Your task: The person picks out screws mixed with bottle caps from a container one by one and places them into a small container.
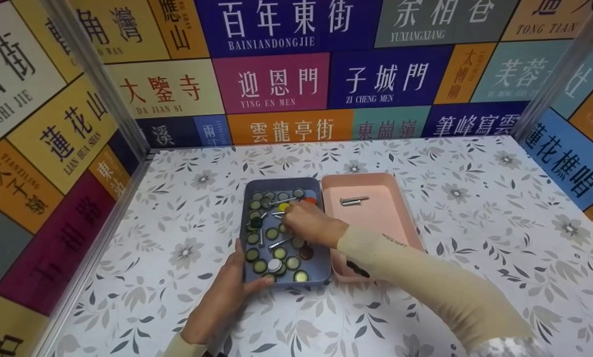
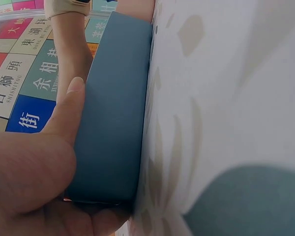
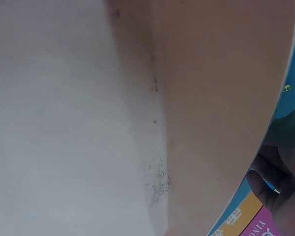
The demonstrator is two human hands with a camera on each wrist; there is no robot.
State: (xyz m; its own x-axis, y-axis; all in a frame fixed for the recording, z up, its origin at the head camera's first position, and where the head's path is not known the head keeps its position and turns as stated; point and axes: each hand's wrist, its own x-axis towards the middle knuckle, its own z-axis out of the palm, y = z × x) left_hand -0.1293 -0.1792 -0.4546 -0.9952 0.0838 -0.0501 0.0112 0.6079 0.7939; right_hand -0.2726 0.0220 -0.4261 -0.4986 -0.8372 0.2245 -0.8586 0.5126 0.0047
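My left hand (image 1: pixel 229 277) grips the near left corner of a blue-grey tray (image 1: pixel 306 284), thumb along the near wall. In the left wrist view that thumb lies on the upper rim of the tray (image 2: pixel 113 108), with other fingers round the corner. Several bottle caps (image 1: pixel 272 233) and silver bolts (image 1: pixel 280 243) lie mixed in this tray. Reaching over its right side, my right hand (image 1: pixel 308 223) has curled fingers down among them. A silver bolt (image 1: pixel 278 214) shows at its fingertips, pinched there, partly hidden. A yellow cap (image 1: pixel 283 207) and an orange-red piece (image 1: pixel 310 201) are beside the fingers.
Against the blue-grey tray's right side stands a pink tray (image 1: pixel 375 223) with a few silver bolts (image 1: pixel 353 201) near its far end. My right forearm crosses over it. The table (image 1: pixel 187 253) has a floral cover, and panels with printed characters (image 1: pixel 271 82) stand behind.
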